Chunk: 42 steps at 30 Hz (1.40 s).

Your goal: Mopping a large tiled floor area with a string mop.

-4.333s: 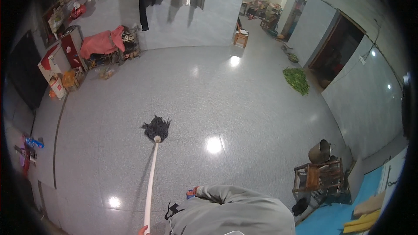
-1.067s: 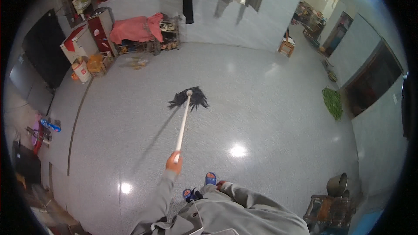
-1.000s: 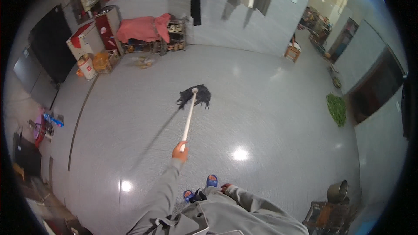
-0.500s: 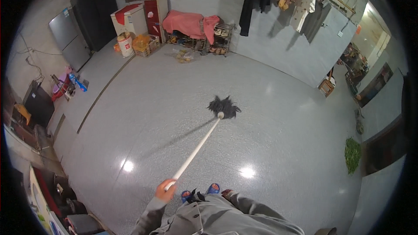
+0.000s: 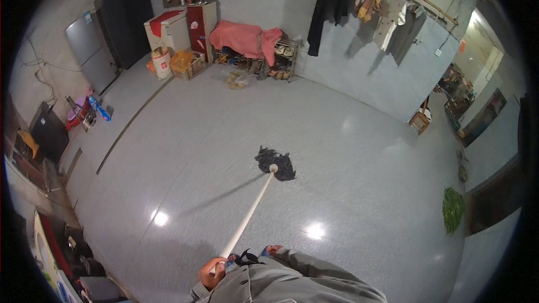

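Note:
A mop with a long white handle (image 5: 247, 216) slants across the floor in front of me. My left hand (image 5: 211, 273) is wrapped round the handle's near end, close to my body. At the far end, the dark grey mop head (image 5: 281, 167) rests on the floor with its strands bunched around a pale round socket. By the front of my grey jacket (image 5: 281, 280) is my right hand (image 5: 273, 249), away from the mop. Its fingers are small and partly hidden, so their pose is unclear.
Shiny grey floor (image 5: 348, 191) surrounds the mop. A shoe rack (image 5: 284, 59) under a pink cloth stands at the far wall, with a plastic bag (image 5: 236, 80) before it. Clothes (image 5: 387, 22) hang at the far right. Green leafy stalks (image 5: 452, 210) lie by the right wall.
The mop head has come toward me and slightly left, its strands now trailing differently. My left hand has drawn back with the handle. My right hand has shifted left across my front.

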Motion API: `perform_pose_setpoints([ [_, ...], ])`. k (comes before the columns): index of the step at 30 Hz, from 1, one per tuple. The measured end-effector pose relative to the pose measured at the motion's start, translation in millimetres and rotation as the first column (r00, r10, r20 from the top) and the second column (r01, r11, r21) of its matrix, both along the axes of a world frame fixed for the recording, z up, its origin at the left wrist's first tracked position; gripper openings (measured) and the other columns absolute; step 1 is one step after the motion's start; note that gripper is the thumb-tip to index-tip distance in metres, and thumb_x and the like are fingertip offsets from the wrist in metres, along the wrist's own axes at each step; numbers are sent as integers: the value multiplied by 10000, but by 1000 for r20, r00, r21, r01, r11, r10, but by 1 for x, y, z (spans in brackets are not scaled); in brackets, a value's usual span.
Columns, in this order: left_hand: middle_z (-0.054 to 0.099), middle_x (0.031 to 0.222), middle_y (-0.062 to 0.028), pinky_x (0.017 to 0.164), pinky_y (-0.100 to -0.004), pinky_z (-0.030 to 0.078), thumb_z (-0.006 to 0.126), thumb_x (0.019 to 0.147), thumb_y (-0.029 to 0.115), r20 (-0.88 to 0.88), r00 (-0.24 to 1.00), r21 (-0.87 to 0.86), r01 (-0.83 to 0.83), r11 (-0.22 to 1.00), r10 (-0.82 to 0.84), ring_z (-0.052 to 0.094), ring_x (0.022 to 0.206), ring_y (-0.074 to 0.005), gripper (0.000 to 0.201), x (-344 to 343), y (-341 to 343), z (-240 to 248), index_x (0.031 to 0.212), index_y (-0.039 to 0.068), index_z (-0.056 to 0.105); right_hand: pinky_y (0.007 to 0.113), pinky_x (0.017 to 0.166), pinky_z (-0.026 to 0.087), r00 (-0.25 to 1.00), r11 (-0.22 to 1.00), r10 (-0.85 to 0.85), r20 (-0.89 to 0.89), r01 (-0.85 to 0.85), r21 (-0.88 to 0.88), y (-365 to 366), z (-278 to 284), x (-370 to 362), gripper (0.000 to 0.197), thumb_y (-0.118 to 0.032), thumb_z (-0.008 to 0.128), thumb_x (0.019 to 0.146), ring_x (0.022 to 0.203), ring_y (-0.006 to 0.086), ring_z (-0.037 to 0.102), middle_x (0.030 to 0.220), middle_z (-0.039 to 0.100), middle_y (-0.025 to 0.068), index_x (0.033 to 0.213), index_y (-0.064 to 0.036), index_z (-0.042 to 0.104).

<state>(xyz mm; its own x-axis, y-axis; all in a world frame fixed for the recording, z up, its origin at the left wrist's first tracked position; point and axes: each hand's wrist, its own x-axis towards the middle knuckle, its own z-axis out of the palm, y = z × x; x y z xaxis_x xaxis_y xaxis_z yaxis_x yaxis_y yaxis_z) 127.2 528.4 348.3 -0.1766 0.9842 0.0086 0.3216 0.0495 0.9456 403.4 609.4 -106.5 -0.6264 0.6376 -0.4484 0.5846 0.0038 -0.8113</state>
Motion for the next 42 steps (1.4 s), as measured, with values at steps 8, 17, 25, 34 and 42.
perform_pose_setpoints([
  [8, 481, 509, -34, 372, -255, 393, 456, 840, 153, 479, 877, -278, 121, 953, 29, 468, 395, -114, 249, 37, 159, -139, 1063, 79, 540, 268, 819, 439, 857, 820, -449, 252, 508, -266, -52, 95, 94, 257, -231, 546, 785, 917, 173, 545, 968, 601, 85, 992, -89, 600],
  [17, 483, 525, -35, 359, -271, 371, 510, 788, 149, 367, 927, -369, 220, 903, -76, 450, 385, -115, 294, 98, 214, -122, 1080, 122, 539, 299, 800, 425, 809, 669, -529, 257, 583, -460, -103, 87, 122, 404, -109, 686, 689, 919, 160, 537, 977, 596, 70, 1062, -24, 554],
  [25, 478, 560, 17, 426, -228, 352, 537, 780, 154, 183, 972, -308, 197, 931, -146, 434, 453, -76, 230, 18, 104, -13, 998, 91, 574, 328, 854, 406, 957, 986, -76, 281, 113, -120, -43, 99, 95, 417, -353, 520, 783, 923, 256, 553, 1006, 604, 71, 1109, -94, 542],
  [34, 512, 579, -70, 492, -257, 374, 476, 801, 127, -208, 974, -311, 21, 950, -90, 473, 513, -105, 178, 19, 72, 95, 907, 64, 604, 258, 760, 438, 742, 962, -273, -612, 195, -192, 66, 288, -75, 297, -77, 485, 842, 878, 165, 542, 886, 558, 99, 1130, -36, 424],
  [42, 594, 719, -134, 569, -310, 435, 470, 807, 196, -222, 951, -254, 157, 954, -215, 577, 610, -230, 225, 7, 177, 2, 984, 111, 580, 292, 768, 441, 656, 830, -533, -535, 279, -484, 98, 342, -144, 295, -179, 462, 865, 852, 175, 536, 935, 551, 63, 1124, -39, 451],
])
